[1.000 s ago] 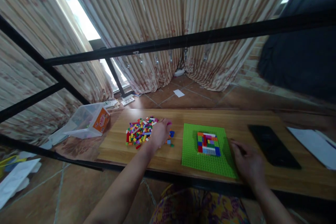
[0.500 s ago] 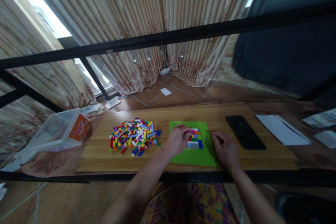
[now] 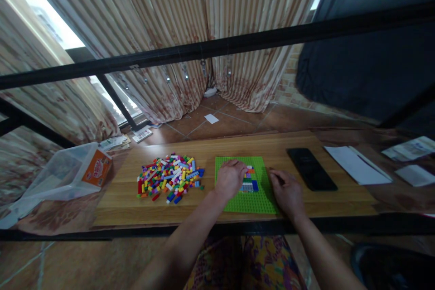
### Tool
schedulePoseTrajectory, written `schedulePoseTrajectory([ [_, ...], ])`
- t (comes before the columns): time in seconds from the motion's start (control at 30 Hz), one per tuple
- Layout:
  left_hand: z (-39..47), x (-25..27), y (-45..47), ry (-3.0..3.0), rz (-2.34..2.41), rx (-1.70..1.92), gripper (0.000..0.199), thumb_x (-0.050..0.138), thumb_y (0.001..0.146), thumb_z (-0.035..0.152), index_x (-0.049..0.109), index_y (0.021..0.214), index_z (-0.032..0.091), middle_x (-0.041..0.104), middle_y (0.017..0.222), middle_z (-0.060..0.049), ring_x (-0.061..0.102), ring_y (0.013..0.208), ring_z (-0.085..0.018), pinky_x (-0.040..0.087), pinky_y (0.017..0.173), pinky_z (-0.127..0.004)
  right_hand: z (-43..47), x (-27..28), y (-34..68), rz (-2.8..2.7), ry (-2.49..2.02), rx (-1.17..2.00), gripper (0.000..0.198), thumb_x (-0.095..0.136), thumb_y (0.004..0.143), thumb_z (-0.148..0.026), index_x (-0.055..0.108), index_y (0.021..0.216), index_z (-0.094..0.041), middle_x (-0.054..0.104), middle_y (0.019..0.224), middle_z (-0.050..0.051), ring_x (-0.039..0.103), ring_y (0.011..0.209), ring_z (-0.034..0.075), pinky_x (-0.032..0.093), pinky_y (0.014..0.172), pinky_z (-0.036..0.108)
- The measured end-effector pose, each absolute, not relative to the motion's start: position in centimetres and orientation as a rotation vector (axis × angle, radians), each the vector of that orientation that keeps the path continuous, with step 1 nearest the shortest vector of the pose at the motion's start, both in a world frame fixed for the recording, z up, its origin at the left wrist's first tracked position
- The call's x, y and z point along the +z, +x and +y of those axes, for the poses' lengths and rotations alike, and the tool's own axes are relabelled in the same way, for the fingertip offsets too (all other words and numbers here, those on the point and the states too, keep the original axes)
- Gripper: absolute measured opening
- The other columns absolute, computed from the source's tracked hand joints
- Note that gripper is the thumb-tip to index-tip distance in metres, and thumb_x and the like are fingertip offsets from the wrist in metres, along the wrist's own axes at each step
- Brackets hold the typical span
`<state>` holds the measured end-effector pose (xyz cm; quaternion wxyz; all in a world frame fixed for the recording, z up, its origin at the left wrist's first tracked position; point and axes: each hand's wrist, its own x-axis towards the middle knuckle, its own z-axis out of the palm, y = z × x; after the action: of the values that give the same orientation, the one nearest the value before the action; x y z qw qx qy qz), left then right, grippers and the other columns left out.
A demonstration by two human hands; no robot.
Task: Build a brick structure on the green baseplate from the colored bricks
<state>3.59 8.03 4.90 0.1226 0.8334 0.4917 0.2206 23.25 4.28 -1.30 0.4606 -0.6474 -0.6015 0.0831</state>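
Note:
A bright green studded baseplate (image 3: pixel 249 206) lies on the wooden board, with a small patch of colored building bricks (image 3: pixel 250 185) fixed near its middle. My left hand (image 3: pixel 231 177) reaches over the plate's left half, fingers pinched at the far side of that patch. A small pinkish-red brick (image 3: pixel 245 171) shows at its fingertips, mostly covered by them. At the plate's right edge my right hand (image 3: pixel 288 192) rests with loosely curled fingers. A gap shows between its thumb and forefinger, and I see nothing held there.
To the left a heap of loose mixed bricks (image 3: pixel 170 176) lies on the wooden board (image 3: pixel 118 208). Beyond it stands a clear plastic bin (image 3: pixel 64 174) with an orange label. On the right are a black phone (image 3: pixel 311 169) and white paper (image 3: pixel 356 164). A black rail (image 3: pixel 190 52) crosses behind.
The view has shifted slightly, so everything sits a little further left. My left hand stays over the brick patch, its fingertips turned slightly; my right hand keeps its place beside the plate.

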Motion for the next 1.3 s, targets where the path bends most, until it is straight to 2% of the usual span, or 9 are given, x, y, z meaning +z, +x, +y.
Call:
schedulePoseTrajectory([
  [0.17,7.7,3.6,4.0,2.27,1.525,0.882,0.018,0.056,0.09,0.033,0.073,0.087,0.027,0.067,0.1,-0.001,0.055,0.098,-0.018,0.039,0.093,-0.037,4.3,-1.4,23.4,-1.495,-1.591,0.199,0.038,0.045,0.09,-0.047,0.07,0.087,-0.018,0.071,0.092,0.011,0.062,0.087,0.024,0.048,0.082,0.04],
  [0.43,7.2,2.4,4.7,1.963,1.667,1.015,0.006,0.067,0.081,0.026,0.073,0.08,0.027,0.066,0.108,0.0,0.053,0.108,-0.019,0.035,0.099,-0.04,4.2,-1.3,23.5,-1.503,-1.587,0.212,0.038,0.046,0.089,-0.048,0.07,0.089,-0.018,0.071,0.093,0.011,0.062,0.089,0.025,0.048,0.083,0.04],
  [0.67,7.6,2.6,5.4,1.905,1.752,0.984,0.002,0.067,0.079,0.022,0.067,0.081,0.023,0.068,0.096,-0.001,0.057,0.1,-0.019,0.039,0.094,-0.038,4.2,-1.4,23.5,-1.505,-1.6,0.203,0.038,0.046,0.09,-0.048,0.07,0.089,-0.018,0.071,0.094,0.011,0.063,0.089,0.024,0.048,0.082,0.04],
  [0.87,8.5,3.4,5.5,1.709,1.8,0.797,0.017,0.066,0.077,0.022,0.069,0.093,0.024,0.072,0.093,-0.001,0.063,0.093,-0.019,0.045,0.09,-0.038,4.1,-1.5,23.6,-1.518,-1.592,0.203,0.038,0.046,0.089,-0.047,0.07,0.089,-0.018,0.071,0.094,0.011,0.063,0.089,0.024,0.048,0.083,0.04],
  [1.03,9.2,4.2,5.6,1.656,1.803,0.686,0.015,0.065,0.076,0.023,0.073,0.088,0.029,0.074,0.087,0.002,0.066,0.092,-0.02,0.048,0.088,-0.038,4.1,-1.6,23.6,-1.535,-1.599,0.194,0.037,0.046,0.089,-0.046,0.07,0.09,-0.017,0.071,0.094,0.012,0.063,0.088,0.024,0.048,0.083,0.039],
  [1.3,10.0,3.3,5.4,1.549,1.738,0.68,0.014,0.069,0.073,0.026,0.075,0.087,0.027,0.074,0.079,0.002,0.067,0.084,-0.017,0.051,0.084,-0.032,4.0,-1.6,23.4,-1.534,-1.584,0.169,0.041,0.044,0.089,-0.049,0.07,0.089,-0.016,0.071,0.092,0.012,0.063,0.087,0.025,0.048,0.082,0.04],
])
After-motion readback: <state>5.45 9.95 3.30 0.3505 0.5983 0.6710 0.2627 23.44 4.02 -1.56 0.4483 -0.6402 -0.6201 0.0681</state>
